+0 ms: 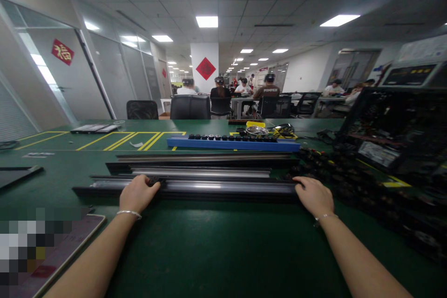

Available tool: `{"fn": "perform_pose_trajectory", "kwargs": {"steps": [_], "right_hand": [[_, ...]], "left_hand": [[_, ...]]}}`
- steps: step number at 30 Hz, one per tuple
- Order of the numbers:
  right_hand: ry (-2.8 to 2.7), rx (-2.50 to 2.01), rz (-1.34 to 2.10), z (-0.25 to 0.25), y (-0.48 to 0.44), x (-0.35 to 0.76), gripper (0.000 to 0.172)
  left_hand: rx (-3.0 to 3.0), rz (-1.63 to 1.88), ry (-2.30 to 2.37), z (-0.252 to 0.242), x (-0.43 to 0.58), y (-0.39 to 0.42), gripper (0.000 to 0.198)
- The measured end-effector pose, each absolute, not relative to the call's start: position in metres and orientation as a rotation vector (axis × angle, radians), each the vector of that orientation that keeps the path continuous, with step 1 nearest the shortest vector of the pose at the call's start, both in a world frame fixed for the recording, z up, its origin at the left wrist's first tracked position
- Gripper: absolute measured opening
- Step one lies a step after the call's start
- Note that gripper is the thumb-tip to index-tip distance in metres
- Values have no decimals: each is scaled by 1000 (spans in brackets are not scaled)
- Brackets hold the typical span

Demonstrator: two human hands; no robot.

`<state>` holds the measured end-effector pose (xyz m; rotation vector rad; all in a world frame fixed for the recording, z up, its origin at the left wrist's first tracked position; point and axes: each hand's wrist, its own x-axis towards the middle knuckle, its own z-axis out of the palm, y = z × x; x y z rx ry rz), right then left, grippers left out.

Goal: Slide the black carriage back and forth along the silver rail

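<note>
Fingers (pixel 143 179) are curled now, left hand (pixel 138 193) and right hand (pixel 317 195) set at the long dark rail (pixel 223 187); a firm grip cannot be told. Crosswise over the green table (pixel 209 251) it is stretched: probably stiff, slick, best taken near both ends.

On the desk (pixel 202 251), the front rail (pixel 223 188) lies crosswise. The left hand (pixel 137 195) is on it, some way inward from its left end; the right hand (pixel 316 197) is at its right end. Behind this rail lie other rails (pixel 202 172), and behind these is the holder (pixel 230 145), which carries a row of small parts (pixel 216 138). The dish (pixel 258 131) stands behind the holder, toward its right side. At the right of the desk stands the computer case (pixel 379 128), with a pile of parts (pixel 391 209) before it. A board (pixel 71 253) lies at the near left; a panel (pixel 17 178) lies farther back at the left edge. Beyond the desk are chairs (pixel 190 107).
</note>
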<state>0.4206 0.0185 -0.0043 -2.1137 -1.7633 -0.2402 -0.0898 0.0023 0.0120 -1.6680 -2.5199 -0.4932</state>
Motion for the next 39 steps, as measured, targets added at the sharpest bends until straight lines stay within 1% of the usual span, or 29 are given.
{"fn": "perform_pose_trajectory", "kwargs": {"steps": [18, 39], "right_hand": [[-1760, -2110, -228, -3, 18, 420, 39], [-1748, -2097, -262, -4, 17, 419, 39]], "left_hand": [[-1716, -531, -2476, 10, -82, 3, 39], [-1769, -491, -2442, 13, -71, 1, 40]]}}
